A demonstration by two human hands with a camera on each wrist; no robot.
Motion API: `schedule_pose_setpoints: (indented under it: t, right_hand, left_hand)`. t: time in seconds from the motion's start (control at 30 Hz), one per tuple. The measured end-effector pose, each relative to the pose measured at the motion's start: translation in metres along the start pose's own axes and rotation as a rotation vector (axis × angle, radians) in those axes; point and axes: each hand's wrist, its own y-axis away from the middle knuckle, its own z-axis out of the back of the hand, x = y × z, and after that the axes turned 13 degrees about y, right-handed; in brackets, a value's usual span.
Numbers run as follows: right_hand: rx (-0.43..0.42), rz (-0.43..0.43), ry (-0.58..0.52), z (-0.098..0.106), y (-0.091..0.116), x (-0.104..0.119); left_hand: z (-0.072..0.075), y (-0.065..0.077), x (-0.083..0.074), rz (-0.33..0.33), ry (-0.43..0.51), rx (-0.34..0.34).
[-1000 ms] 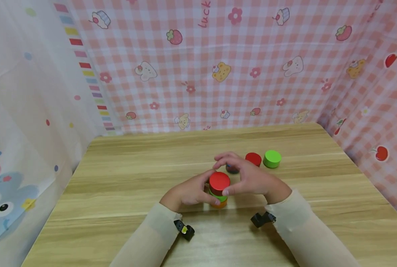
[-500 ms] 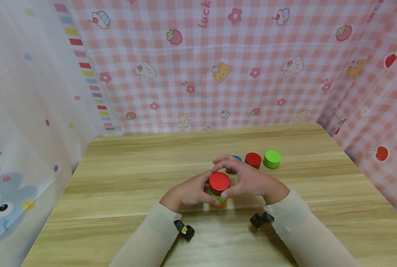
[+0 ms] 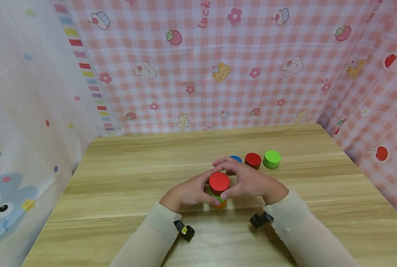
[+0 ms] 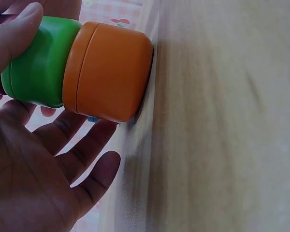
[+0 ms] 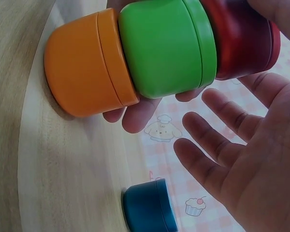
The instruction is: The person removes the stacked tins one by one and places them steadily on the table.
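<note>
Three small lidded jars stand stacked on the wooden table: an orange jar (image 5: 79, 67) at the bottom, a green jar (image 5: 162, 48) in the middle and a red jar (image 3: 219, 181) on top. From the left, my left hand (image 3: 191, 192) holds the stack at the green jar; its thumb lies on the near side, its fingers behind. My right hand (image 3: 252, 181) curves round the red jar from the right, thumb at its near side and fingers reaching behind it. The fingertips of both hands meet behind the stack in the head view.
Behind my right hand stands a blue jar (image 5: 147, 208), partly hidden in the head view. To its right are another red jar (image 3: 253, 160) and another green jar (image 3: 272, 159). A pink checked cloth (image 3: 192, 96) hangs behind the table (image 3: 135, 163).
My right hand has shifted slightly left and closed in round the red jar, and more of the blue jar shows behind it. The left hand and the stack have stayed put.
</note>
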Motion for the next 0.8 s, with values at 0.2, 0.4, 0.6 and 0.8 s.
schedule_pose_setpoints:
  t: [0.2,0.4,0.6,0.8]
  right_hand:
    - [-0.011,0.006,0.0,0.001,0.0,0.001]
    - [-0.036,-0.004,-0.019,0.004,0.001,0.003]
    - [-0.048,-0.022,-0.018,0.008,0.002,0.004]
    - [-0.081,-0.032,0.026,0.013,0.005,0.005]
  left_hand:
    - [0.0,0.0,-0.001,0.002,0.003,-0.001]
    - [0.0,0.0,-0.002,0.019,-0.008,-0.011]
    - [-0.001,0.0,-0.002,0.021,-0.019,-0.007]
    - [0.0,0.0,-0.001,0.02,-0.024,0.0]
